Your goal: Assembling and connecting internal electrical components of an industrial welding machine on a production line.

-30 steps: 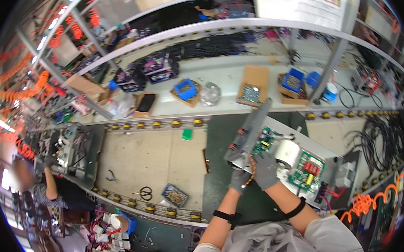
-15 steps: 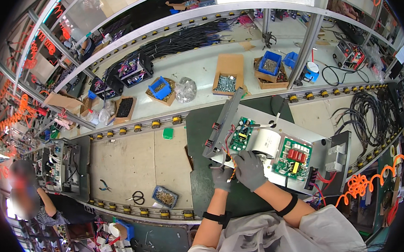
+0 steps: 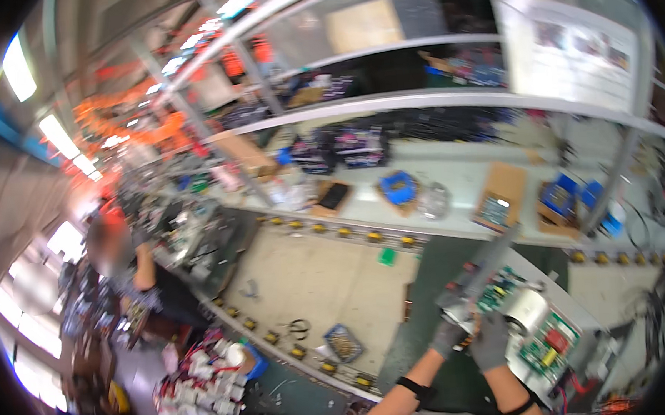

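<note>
Both gray-gloved hands meet at the left end of a metal chassis (image 3: 557,280), and the picture is blurred by motion. My left hand (image 3: 446,338) is closed beside the chassis's upright front panel (image 3: 477,270). Close on its right, my right hand (image 3: 490,341) has its fingers bent inward. Between them shows a short stretch of orange and dark twisted wires (image 3: 463,343), which both hands seem to pinch; the fingertips are smeared. On the chassis sit a green circuit board (image 3: 498,288), a large white cylindrical part (image 3: 526,311) and a second green circuit board (image 3: 549,353).
A dark green work board (image 3: 448,265) lies under the chassis on a roller line. Left of it are a blue tray of small parts (image 3: 343,344), scissors (image 3: 299,329) and a green piece (image 3: 387,257). Boxes of hardware (image 3: 498,203) line the shelf behind. A co-worker (image 3: 148,274) stands far left.
My head view has swung to the left and up, so the chassis and hands now appear lower and farther right. Both hands remain together at the wires by the front panel.
</note>
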### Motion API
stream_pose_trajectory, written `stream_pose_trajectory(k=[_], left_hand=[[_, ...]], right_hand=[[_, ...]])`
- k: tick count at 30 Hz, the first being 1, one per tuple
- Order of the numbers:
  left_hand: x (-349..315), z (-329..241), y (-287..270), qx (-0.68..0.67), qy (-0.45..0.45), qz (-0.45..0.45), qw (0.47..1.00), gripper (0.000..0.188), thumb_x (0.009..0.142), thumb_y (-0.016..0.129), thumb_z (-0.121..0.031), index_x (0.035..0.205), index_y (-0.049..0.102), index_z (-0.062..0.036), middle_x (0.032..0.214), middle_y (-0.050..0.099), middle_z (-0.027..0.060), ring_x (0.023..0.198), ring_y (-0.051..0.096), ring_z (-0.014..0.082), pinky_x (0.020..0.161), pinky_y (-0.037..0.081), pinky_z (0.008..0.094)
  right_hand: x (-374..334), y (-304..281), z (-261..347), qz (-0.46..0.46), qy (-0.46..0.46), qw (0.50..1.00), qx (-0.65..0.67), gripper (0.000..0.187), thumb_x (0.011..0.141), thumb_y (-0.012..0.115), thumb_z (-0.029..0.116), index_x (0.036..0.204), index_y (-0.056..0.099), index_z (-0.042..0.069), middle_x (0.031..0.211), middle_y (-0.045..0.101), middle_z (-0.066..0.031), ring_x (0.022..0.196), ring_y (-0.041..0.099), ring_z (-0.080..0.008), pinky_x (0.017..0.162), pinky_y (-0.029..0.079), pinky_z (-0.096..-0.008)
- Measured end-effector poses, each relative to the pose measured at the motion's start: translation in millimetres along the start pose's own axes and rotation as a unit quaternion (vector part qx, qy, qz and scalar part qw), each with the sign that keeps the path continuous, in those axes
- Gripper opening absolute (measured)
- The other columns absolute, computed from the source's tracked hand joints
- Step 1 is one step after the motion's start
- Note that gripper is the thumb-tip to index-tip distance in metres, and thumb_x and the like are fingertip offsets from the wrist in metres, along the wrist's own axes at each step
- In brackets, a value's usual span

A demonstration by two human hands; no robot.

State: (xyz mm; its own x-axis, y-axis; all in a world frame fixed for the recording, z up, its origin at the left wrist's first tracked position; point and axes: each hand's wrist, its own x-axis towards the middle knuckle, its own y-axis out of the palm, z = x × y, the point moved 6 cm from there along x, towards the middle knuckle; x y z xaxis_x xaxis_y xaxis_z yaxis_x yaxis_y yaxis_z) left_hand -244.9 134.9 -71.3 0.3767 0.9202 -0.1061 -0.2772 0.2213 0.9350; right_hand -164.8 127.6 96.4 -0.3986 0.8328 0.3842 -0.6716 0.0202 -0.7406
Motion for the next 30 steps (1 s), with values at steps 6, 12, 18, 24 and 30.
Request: stream_pose_trajectory(k=[6, 12, 18, 24, 30], left_hand=[[-13.1, -4.4, 25.4, 0.584, 0.179, -0.110, 0.784, 0.024, 0.081, 0.059, -0.016, 0.103, 0.057, -0.0066, 0.092, 0.058, 0.0070, 0.085, 0.056, 0.0195, 0.080, 0.047, 0.0328], [-14.8, 4.9, 55.1, 0.672, 0.182, -0.156, 0.701, 0.022, 0.083, 0.059, -0.016, 0.103, 0.059, -0.0067, 0.090, 0.059, 0.0057, 0.082, 0.057, 0.0178, 0.077, 0.048, 0.0313], [-19.0, 2.6, 59.9, 0.685, 0.198, -0.173, 0.680, 0.021, 0.084, 0.059, -0.017, 0.102, 0.060, -0.0067, 0.087, 0.060, 0.0043, 0.078, 0.057, 0.0161, 0.074, 0.048, 0.0299], [-33.4, 3.1, 58.1, 0.667, 0.194, -0.203, 0.690, 0.019, 0.086, 0.059, -0.017, 0.102, 0.061, -0.0068, 0.085, 0.061, 0.0029, 0.075, 0.058, 0.0144, 0.071, 0.049, 0.0285], [-40.5, -1.8, 88.0, 0.855, 0.237, -0.174, 0.427, 0.027, 0.086, 0.051, -0.028, 0.103, 0.062, -0.0094, 0.086, 0.065, 0.0055, 0.076, 0.062, 0.0175, 0.074, 0.050, 0.0330]], right_hand=[[-6.5, 14.1, -4.5, 0.055, 0.038, 0.998, -0.016, 0.022, 0.067, 0.058, 0.001, 0.089, 0.054, -0.004, 0.095, 0.049, -0.0204, 0.089, 0.049, -0.0395, 0.079, 0.041, -0.0444], [-9.8, 5.2, -6.0, 0.115, -0.026, 0.988, -0.102, 0.028, 0.079, 0.058, 0.027, 0.095, 0.062, 0.005, 0.092, 0.058, -0.0187, 0.085, 0.058, -0.0333, 0.073, 0.047, -0.0453], [-7.4, 1.9, -3.8, 0.136, 0.030, 0.987, -0.084, 0.031, 0.073, 0.060, 0.016, 0.102, 0.058, 0.005, 0.106, 0.054, -0.0196, 0.099, 0.052, -0.0365, 0.081, 0.045, -0.0452], [-3.5, -4.5, 6.7, -0.008, -0.010, 1.000, 0.003, 0.012, 0.069, 0.058, 0.002, 0.080, 0.054, -0.003, 0.086, 0.048, -0.0198, 0.079, 0.050, -0.0394, 0.066, 0.041, -0.0453], [2.6, -1.1, -2.0, -0.001, -0.003, 1.000, -0.011, 0.023, 0.062, 0.060, 0.003, 0.085, 0.057, 0.003, 0.085, 0.051, -0.0152, 0.080, 0.053, -0.0352, 0.067, 0.043, -0.0441]])
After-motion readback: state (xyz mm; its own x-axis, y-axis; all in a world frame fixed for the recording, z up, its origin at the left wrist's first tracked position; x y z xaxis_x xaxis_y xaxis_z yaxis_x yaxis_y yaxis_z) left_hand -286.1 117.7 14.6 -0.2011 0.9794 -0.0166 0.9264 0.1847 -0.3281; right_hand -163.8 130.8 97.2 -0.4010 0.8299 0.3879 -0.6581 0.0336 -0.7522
